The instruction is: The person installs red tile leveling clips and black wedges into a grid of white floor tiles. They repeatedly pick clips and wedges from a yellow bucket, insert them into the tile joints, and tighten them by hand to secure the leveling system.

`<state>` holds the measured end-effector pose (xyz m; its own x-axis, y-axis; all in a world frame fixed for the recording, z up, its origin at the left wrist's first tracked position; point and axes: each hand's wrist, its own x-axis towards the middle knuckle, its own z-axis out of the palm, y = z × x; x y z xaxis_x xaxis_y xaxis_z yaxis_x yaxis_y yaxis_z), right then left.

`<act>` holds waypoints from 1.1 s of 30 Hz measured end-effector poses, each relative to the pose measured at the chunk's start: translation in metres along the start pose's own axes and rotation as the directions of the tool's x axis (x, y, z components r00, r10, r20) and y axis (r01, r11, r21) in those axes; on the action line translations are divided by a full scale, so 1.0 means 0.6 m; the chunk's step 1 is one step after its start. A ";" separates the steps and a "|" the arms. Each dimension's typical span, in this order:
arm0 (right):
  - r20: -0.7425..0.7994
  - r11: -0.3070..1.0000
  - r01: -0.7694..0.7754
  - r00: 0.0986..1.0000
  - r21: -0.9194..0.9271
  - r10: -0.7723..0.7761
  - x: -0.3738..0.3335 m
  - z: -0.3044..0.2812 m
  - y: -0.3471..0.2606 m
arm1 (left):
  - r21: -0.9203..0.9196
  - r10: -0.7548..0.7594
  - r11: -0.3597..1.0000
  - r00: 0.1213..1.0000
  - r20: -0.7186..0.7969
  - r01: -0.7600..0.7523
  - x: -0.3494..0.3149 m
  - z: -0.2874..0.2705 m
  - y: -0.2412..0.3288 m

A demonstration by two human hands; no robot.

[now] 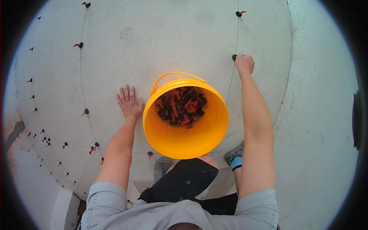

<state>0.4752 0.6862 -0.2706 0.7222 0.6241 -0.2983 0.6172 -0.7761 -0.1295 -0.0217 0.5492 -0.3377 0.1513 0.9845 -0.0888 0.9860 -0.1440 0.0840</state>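
Observation:
My left hand (130, 103) lies flat on the pale floor tile (153, 50), fingers spread, to the left of a yellow bucket (191, 143). My right hand (245, 64) is closed at a tile leveler (234, 57) on the right-hand joint. Its black round base shows beside my fingers, while its handle is hidden in my grip. The bucket leans toward me, its handle fallen to the far side. Inside lies a heap of loose tile levelers (182, 105), black with red T-shaped handles.
Along the left joint stand more levelers, such as a red-handled one (85, 111). Another leveler (240, 13) stands farther up the right joint. Several more dot the tiles at far left. My shoes (162, 167) rest near the bucket, and a pale wall (318, 115) rises at right.

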 end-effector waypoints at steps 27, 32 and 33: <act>0.321 0.720 0.224 0.781 0.656 -0.535 -0.387 -0.188 0.074 | -0.111 -0.042 0.993 0.999 -0.018 0.040 0.005 -0.010 0.020; -0.074 0.408 0.253 0.911 0.877 -0.405 -0.395 -0.197 -0.012 | -0.140 -0.069 0.988 0.996 -0.058 0.060 -0.004 -0.021 0.007; -0.053 0.554 0.298 0.908 0.777 -0.415 -0.415 -0.189 0.005 | -0.154 -0.071 0.986 0.995 -0.064 0.061 -0.008 -0.022 0.002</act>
<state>0.3326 0.5385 -0.0894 0.4166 0.8936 -0.1671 0.3144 -0.3140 -0.8958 -0.0223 0.5458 -0.3240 0.0757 0.9967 -0.0308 0.9708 -0.0666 0.2304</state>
